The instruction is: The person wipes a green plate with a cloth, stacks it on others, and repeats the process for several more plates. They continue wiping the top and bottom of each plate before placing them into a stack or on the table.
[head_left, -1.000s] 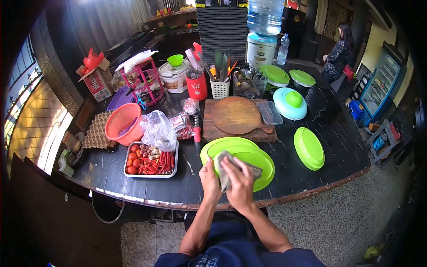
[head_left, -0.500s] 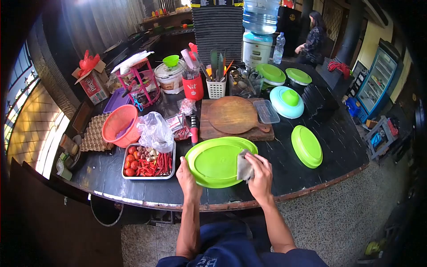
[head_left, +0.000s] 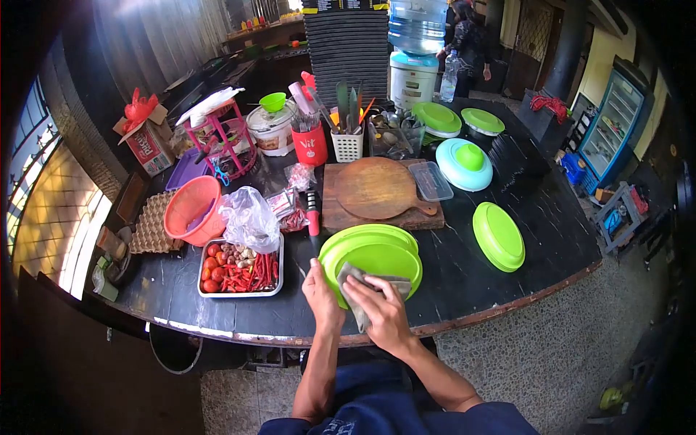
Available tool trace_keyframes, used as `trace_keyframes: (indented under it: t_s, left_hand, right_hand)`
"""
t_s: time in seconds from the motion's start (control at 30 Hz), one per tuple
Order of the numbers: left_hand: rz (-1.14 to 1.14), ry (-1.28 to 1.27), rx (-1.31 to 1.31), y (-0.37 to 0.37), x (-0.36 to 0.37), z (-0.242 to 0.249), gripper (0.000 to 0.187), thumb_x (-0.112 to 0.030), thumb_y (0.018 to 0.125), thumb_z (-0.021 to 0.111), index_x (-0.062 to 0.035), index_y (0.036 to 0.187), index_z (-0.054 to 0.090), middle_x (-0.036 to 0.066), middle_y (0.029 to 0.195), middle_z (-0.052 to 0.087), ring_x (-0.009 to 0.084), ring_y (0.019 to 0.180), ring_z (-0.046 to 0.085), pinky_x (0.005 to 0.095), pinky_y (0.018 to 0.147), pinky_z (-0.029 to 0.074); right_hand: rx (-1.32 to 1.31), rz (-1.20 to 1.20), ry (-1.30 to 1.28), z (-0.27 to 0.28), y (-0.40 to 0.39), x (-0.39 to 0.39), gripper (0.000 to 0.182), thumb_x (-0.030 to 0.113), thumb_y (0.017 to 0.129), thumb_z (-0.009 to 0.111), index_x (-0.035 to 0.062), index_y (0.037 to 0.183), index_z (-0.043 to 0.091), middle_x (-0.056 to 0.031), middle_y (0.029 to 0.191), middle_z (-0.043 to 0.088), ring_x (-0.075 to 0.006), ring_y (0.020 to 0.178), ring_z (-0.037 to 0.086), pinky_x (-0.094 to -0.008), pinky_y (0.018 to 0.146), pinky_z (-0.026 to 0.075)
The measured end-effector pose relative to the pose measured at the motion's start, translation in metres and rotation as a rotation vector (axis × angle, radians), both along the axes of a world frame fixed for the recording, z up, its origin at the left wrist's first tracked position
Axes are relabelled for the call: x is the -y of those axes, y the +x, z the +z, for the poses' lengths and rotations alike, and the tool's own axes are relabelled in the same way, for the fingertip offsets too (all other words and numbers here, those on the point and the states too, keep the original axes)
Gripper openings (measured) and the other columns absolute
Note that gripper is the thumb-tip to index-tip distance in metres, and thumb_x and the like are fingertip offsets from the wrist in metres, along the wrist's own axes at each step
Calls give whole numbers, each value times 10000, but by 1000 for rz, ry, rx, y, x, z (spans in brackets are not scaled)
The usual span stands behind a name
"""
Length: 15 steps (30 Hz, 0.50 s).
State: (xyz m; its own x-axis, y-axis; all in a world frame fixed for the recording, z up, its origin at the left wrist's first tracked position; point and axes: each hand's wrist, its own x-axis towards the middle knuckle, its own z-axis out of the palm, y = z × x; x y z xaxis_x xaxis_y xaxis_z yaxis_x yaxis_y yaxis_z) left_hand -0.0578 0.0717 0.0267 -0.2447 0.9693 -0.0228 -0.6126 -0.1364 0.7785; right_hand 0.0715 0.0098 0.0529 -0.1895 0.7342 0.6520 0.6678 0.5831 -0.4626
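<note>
My left hand [head_left: 324, 297] grips the near-left rim of a green oval plate [head_left: 384, 254], tilted up over the table's front edge. A grey cloth [head_left: 355, 274] lies bunched under the fingers of my right hand [head_left: 378, 312], pressed against the lower inside of the plate. Some of the cloth hangs below the rim. To the right, a second green oval plate [head_left: 499, 236] rests on the black table [head_left: 442, 297]. Left of my hands is a metal tray [head_left: 241, 293] of tomatoes, red chillies, shallots and garlic.
Behind the plate, a round wooden board [head_left: 377, 187] lies on a thicker one. A pink-handled tool [head_left: 313, 217] and an orange basket [head_left: 190, 221] are to the left. Utensil holders [head_left: 348, 145] and a water dispenser [head_left: 413, 76] stand farther back. Another person [head_left: 467, 43] is behind the dispenser.
My right hand and the cloth have moved left, from the plate's right rim to its lower inside. The plate has tilted up more steeply. The person in the background has moved left.
</note>
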Motion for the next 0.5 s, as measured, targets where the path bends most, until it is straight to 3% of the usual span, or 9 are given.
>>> trace_keyframes:
  t_s: [0.13,0.23,0.33,0.5]
  left_hand:
    - [89,3,13,-13,-8,1,454,-387,1097,476,26,1063,664,92,954,737,145,784,709,284,702,580]
    - [97,7,49,-21,-8,4,459,-382,1100,469,36,1090,658,101,974,736,151,794,711,292,715,587]
    - [74,-15,33,-26,-1,18,465,-378,1103,459,43,1114,655,107,987,735,154,802,713,299,727,592]
    - [4,-6,-11,-13,0,6,487,-395,1100,464,50,1103,663,103,985,741,150,810,715,297,721,588]
  right_hand:
    - [76,38,-5,-2,13,5,444,41,856,648,120,1290,697,-27,1322,685,-255,1147,618,-397,962,495]
    - [73,-86,28,-6,30,-1,540,-75,732,620,81,1240,717,-54,1258,714,-272,1081,650,-396,942,514]
    - [34,-203,-14,-10,52,-13,585,-98,749,670,68,1310,665,-101,1270,707,-301,1133,628,-422,982,500]
    - [-108,-341,-22,-3,55,-37,600,-130,732,624,42,1306,653,-138,1240,706,-330,1151,619,-436,1005,468]
